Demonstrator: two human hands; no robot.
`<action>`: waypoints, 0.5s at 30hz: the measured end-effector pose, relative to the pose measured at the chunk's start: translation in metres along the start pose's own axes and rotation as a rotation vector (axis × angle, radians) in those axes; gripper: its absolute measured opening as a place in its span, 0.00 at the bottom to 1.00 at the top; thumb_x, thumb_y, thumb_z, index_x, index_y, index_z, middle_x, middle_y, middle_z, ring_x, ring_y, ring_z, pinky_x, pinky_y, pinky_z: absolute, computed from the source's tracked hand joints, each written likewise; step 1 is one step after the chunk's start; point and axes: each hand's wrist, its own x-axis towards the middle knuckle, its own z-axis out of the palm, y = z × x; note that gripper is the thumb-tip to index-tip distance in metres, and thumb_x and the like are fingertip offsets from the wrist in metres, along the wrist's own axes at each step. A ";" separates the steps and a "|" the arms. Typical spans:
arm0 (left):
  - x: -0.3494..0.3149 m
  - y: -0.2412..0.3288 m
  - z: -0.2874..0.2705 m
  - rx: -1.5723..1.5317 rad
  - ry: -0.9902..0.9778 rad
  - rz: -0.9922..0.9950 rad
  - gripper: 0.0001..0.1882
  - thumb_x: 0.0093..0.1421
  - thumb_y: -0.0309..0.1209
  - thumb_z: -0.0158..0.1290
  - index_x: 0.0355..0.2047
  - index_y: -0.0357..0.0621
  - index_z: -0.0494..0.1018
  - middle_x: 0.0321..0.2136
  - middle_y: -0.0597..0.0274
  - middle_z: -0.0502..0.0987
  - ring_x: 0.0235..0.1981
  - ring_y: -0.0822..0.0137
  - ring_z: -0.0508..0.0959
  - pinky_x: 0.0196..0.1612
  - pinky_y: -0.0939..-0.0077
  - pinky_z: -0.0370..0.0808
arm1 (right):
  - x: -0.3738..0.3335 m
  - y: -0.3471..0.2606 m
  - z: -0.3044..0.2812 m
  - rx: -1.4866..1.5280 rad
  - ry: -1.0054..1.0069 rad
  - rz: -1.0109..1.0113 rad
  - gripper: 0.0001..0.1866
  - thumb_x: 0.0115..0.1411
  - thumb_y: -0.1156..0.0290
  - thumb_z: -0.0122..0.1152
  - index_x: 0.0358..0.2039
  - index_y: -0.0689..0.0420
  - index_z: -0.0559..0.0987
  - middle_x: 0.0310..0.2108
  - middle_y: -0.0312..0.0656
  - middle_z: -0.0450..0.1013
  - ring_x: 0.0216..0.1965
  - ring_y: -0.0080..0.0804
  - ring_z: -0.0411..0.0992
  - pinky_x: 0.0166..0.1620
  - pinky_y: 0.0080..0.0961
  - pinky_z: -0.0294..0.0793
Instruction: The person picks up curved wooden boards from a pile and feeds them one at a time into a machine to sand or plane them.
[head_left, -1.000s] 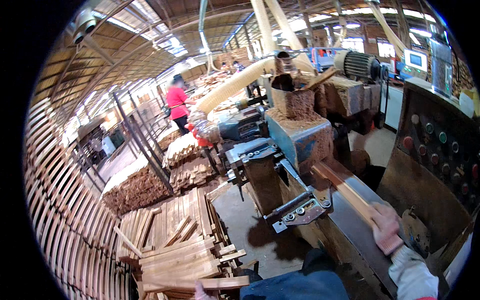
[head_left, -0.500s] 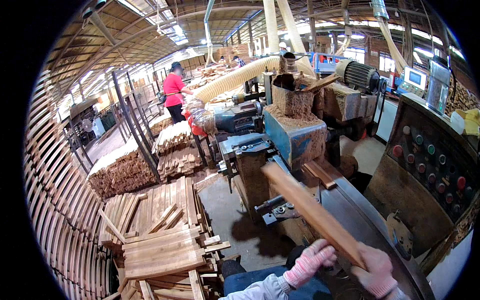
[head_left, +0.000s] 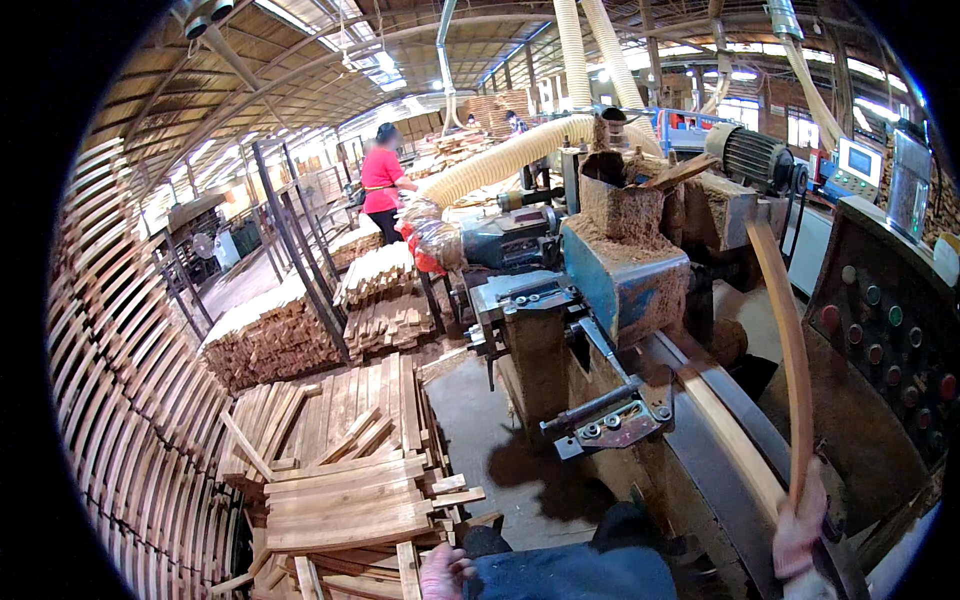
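Observation:
My right hand (head_left: pixel 800 520), in a pinkish work glove, is closed around the lower end of a long brown wooden strip (head_left: pixel 792 340). This strip stands up at a tilt in front of the control panel. Beside it, a paler wooden strip (head_left: pixel 735 430) lies along the metal bed (head_left: pixel 710 485) of the woodworking machine, its far end at the sawdust-covered blue housing (head_left: pixel 615 285). My left hand (head_left: pixel 445 573), gloved too, is low at the picture's edge, beside the stacked boards (head_left: pixel 345 510). Its fingers are loosely bent and apart, with nothing visible in them.
A control panel (head_left: pixel 880 340) with coloured buttons rises at the right. A metal clamp bracket (head_left: pixel 610 425) juts from the machine. Tall racked strips (head_left: pixel 130 400) line the left side. Farther back, a person in a red shirt (head_left: pixel 381 180) stands by wood piles (head_left: pixel 270 335).
My left hand has moved off the strip, down and left to the board stack. My right hand has swung its strip upright and rightward. A pale strip now shows along the bed.

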 end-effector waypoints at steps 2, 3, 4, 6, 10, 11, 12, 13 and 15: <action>0.032 0.001 -0.059 -0.116 -0.052 -0.068 0.17 0.62 0.38 0.60 0.45 0.40 0.74 0.35 0.57 0.79 0.35 0.61 0.78 0.37 0.67 0.78 | 0.050 -0.017 0.042 0.015 0.023 -0.112 0.40 0.58 0.72 0.59 0.70 0.62 0.56 0.70 0.48 0.57 0.69 0.47 0.56 0.71 0.38 0.50; 0.035 0.008 -0.059 -0.299 -0.124 0.034 0.14 0.67 0.42 0.54 0.30 0.48 0.68 0.21 0.66 0.69 0.20 0.70 0.65 0.23 0.73 0.65 | 0.076 -0.053 0.058 0.201 0.027 -0.101 0.37 0.61 0.71 0.57 0.70 0.61 0.58 0.70 0.47 0.57 0.70 0.43 0.55 0.72 0.35 0.48; 0.040 0.014 -0.054 -0.235 0.151 0.075 0.21 0.66 0.44 0.53 0.22 0.53 0.58 0.15 0.69 0.60 0.17 0.70 0.60 0.20 0.72 0.57 | 0.100 -0.093 0.063 0.200 -0.051 -0.027 0.35 0.62 0.71 0.57 0.69 0.62 0.60 0.67 0.47 0.62 0.67 0.40 0.59 0.69 0.35 0.55; 0.102 0.005 -0.124 -0.365 0.124 0.105 0.18 0.66 0.45 0.52 0.24 0.54 0.61 0.16 0.70 0.61 0.17 0.70 0.59 0.20 0.72 0.57 | 0.129 -0.098 0.106 0.311 0.037 -0.144 0.36 0.59 0.68 0.61 0.67 0.61 0.63 0.60 0.51 0.68 0.60 0.45 0.67 0.63 0.37 0.64; 0.192 0.013 -0.160 -0.368 0.494 0.006 0.17 0.65 0.48 0.53 0.43 0.51 0.72 0.31 0.61 0.76 0.28 0.65 0.73 0.30 0.70 0.70 | 0.134 -0.092 0.104 0.162 0.161 -0.462 0.37 0.56 0.66 0.63 0.66 0.59 0.64 0.53 0.56 0.73 0.51 0.53 0.72 0.54 0.41 0.71; 0.199 0.024 -0.205 0.330 0.454 0.237 0.19 0.63 0.41 0.57 0.49 0.43 0.72 0.38 0.55 0.78 0.36 0.59 0.76 0.40 0.67 0.74 | 0.121 -0.099 0.088 0.124 0.021 -0.316 0.38 0.55 0.66 0.65 0.66 0.57 0.65 0.51 0.55 0.73 0.50 0.53 0.72 0.51 0.41 0.73; 0.203 0.027 -0.231 1.013 0.599 0.456 0.24 0.61 0.34 0.61 0.55 0.35 0.71 0.45 0.50 0.79 0.44 0.53 0.79 0.49 0.63 0.78 | 0.101 -0.092 0.075 0.116 -0.039 -0.232 0.39 0.54 0.65 0.66 0.66 0.55 0.66 0.51 0.55 0.73 0.49 0.54 0.72 0.53 0.42 0.71; 0.211 0.021 -0.232 0.909 0.561 0.431 0.28 0.62 0.33 0.60 0.58 0.34 0.67 0.50 0.48 0.77 0.49 0.53 0.77 0.54 0.65 0.75 | 0.082 -0.082 0.059 0.125 -0.022 -0.336 0.39 0.53 0.64 0.67 0.66 0.53 0.66 0.51 0.53 0.72 0.49 0.55 0.71 0.54 0.42 0.69; 0.201 0.024 -0.249 1.007 0.562 0.363 0.31 0.61 0.30 0.60 0.63 0.33 0.63 0.57 0.46 0.72 0.56 0.53 0.74 0.60 0.66 0.71 | 0.047 -0.071 0.024 0.001 -0.257 -0.193 0.39 0.52 0.66 0.69 0.66 0.52 0.67 0.50 0.50 0.73 0.50 0.54 0.70 0.55 0.43 0.67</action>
